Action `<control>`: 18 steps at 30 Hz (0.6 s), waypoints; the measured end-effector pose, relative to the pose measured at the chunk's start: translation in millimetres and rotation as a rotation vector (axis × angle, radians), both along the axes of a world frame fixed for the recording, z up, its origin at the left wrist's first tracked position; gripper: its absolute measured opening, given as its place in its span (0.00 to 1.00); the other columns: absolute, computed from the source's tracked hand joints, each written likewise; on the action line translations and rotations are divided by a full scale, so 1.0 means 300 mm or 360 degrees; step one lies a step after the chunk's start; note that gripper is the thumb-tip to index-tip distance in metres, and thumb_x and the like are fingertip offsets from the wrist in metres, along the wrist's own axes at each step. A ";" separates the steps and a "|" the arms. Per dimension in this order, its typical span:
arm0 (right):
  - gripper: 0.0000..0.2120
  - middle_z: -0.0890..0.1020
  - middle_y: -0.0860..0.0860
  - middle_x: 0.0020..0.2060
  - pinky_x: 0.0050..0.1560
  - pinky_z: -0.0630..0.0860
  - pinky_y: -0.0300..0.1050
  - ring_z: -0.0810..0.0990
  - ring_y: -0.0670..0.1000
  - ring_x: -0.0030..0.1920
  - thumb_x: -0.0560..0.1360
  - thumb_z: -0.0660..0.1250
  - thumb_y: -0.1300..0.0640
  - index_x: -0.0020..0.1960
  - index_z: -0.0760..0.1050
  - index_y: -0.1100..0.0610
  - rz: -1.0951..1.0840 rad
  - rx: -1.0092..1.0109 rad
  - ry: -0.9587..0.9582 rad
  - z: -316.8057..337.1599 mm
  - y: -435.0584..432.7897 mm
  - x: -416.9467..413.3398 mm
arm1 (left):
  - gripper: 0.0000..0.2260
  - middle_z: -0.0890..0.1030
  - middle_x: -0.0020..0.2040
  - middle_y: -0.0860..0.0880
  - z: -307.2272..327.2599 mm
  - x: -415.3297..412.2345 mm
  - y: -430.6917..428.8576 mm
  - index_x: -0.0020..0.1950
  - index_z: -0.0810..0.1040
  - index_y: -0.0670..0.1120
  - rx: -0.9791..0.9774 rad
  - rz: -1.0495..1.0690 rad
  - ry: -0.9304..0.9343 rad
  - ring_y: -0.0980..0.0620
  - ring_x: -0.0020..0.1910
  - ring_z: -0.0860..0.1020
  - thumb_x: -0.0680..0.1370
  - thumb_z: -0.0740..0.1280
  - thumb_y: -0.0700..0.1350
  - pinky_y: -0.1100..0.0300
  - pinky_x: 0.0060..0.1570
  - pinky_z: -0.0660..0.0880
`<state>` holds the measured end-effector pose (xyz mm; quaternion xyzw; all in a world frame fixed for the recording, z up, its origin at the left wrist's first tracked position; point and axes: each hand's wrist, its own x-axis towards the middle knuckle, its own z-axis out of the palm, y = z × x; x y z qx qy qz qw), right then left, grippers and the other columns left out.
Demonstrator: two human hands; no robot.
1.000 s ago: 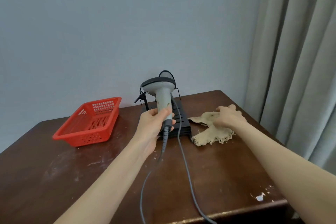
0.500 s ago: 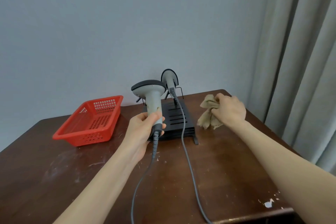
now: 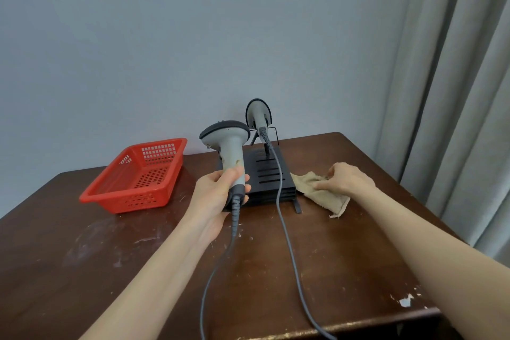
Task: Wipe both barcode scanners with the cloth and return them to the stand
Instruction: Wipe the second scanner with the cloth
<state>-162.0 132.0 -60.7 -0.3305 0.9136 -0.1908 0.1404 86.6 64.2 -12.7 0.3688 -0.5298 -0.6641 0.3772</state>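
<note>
My left hand [image 3: 218, 197] grips the handle of a grey barcode scanner [image 3: 229, 143] and holds it upright just left of the black stand [image 3: 271, 176]. Its cable hangs down toward the table's front edge. The second scanner [image 3: 258, 114] rests at the back of the stand, head up, and its cable [image 3: 287, 243] trails over the stand. A beige cloth [image 3: 320, 193] lies on the table right of the stand. My right hand [image 3: 345, 179] lies on top of the cloth with its fingers pinching the fabric.
A red plastic basket [image 3: 132, 176] stands at the back left of the dark wooden table [image 3: 82, 257]. A grey curtain [image 3: 455, 91] hangs to the right. Both cables run over the table's front edge. Paint is chipped near the front right corner [image 3: 407, 301].
My right hand had lifted the bunched cloth off the table; now the cloth lies spread beside the stand under that hand. My left hand keeps holding the scanner, drawn slightly nearer.
</note>
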 end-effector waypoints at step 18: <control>0.09 0.78 0.52 0.44 0.40 0.69 0.45 0.76 0.55 0.45 0.69 0.68 0.56 0.48 0.71 0.55 -0.0037 -0.1132 -0.0007 0.143 -0.044 0.064 | 0.08 0.80 0.43 0.43 0.002 0.069 -0.012 0.47 0.77 0.34 0.0278 -0.0133 0.0177 0.54 0.33 0.76 0.74 0.70 0.39 0.61 0.38 0.76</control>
